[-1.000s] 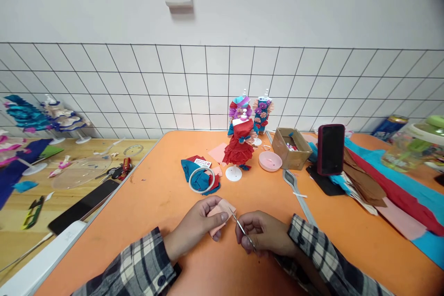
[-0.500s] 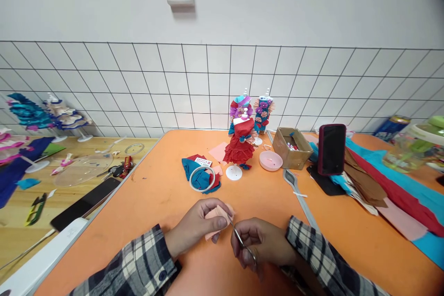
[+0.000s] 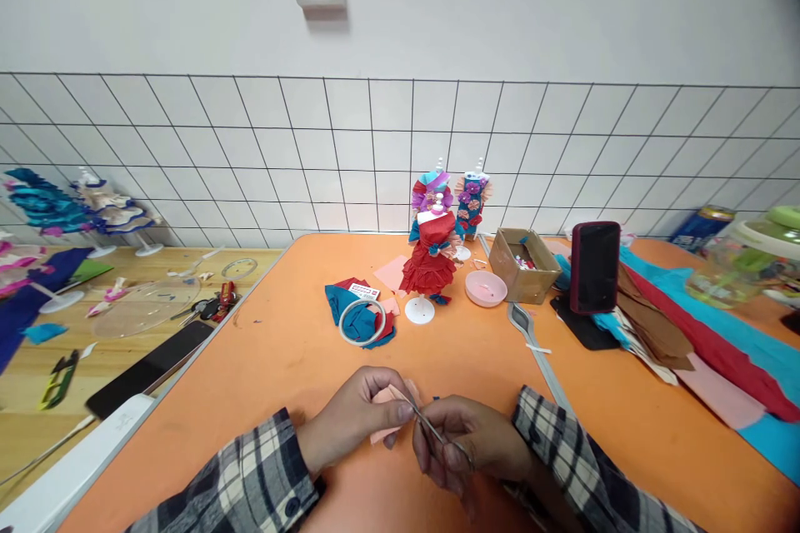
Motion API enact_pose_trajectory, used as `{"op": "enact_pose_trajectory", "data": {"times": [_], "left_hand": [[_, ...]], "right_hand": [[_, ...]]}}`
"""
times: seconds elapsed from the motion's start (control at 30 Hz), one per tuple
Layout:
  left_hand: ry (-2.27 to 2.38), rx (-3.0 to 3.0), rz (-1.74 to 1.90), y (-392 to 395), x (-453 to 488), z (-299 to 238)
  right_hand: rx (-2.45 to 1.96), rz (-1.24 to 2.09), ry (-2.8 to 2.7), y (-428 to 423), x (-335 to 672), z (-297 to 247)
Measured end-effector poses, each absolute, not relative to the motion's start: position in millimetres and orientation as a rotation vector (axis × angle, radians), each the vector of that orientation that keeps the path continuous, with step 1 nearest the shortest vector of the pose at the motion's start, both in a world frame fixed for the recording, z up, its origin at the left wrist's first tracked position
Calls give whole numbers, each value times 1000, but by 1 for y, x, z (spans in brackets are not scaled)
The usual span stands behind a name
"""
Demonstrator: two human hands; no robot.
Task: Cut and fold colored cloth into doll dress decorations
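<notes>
A folded piece of pale pink crepe paper (image 3: 388,393) is pinched between the thumb and fingers of my left hand (image 3: 353,416). Close beside it, my right hand (image 3: 478,437) grips small metal scissors (image 3: 431,426). Their tips point up and left and reach the paper by my left thumb; the fingers partly hide the handles. Beyond both hands stands a miniature red ruffled paper dress (image 3: 428,262) on a white round base. Left of that, a white ring (image 3: 344,331) rests on teal and red crepe paper scraps (image 3: 338,297).
Behind the dress are more decorated figures (image 3: 472,204). A pink dish (image 3: 486,289), a small cardboard box (image 3: 523,266) and an upright phone (image 3: 594,266) stand to the right, near crepe paper strips (image 3: 718,383). A dark phone (image 3: 150,371) and a cutter (image 3: 59,379) lie left.
The scissors have tilted in my right hand, and their tips now lie across the pink paper by my left thumb. My left hand keeps its hold. The view has shifted slightly.
</notes>
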State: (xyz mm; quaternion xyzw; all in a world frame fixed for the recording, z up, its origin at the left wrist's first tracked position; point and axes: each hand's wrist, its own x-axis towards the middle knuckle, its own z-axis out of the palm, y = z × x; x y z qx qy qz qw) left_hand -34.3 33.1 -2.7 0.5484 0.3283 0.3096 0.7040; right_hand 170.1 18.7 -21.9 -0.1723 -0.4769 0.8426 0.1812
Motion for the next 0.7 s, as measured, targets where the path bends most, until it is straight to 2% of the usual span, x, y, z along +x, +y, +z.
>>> {"op": "enact_pose_trajectory", "data": {"times": [0.2, 0.7], "left_hand": [[739, 1189, 754, 35, -35, -3], [802, 1275, 646, 33, -33, -1]], "right_hand": [[-550, 2281, -1366, 21, 169, -30], [-522, 2353, -1335, 20, 168, -27]]}}
